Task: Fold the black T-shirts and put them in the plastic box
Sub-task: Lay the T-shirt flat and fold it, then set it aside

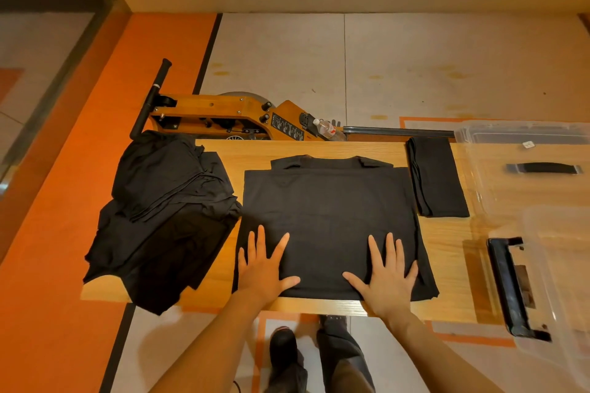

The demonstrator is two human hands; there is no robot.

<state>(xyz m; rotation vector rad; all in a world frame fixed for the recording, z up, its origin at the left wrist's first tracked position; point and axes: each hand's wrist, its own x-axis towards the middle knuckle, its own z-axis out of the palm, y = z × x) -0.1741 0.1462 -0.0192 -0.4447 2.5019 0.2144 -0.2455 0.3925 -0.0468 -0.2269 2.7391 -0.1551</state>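
A heap of black T-shirts (166,217) spills over the wooden table's (447,252) left edge. At centre a half-folded black T-shirt (329,210) lies flat, left hand (265,268) and right hand (389,277) pressing it, fingers spread. A folded shirt (437,179) lies beside it. The clear plastic box (562,265), cut off at right, seems empty.

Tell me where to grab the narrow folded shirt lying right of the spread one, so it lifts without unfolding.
Take the folded T-shirt along its left long edge, where the layers stack and close, coming in from the left with fingers slid under and thumb on top. Probably support the near end too; it is long and would likely sag.
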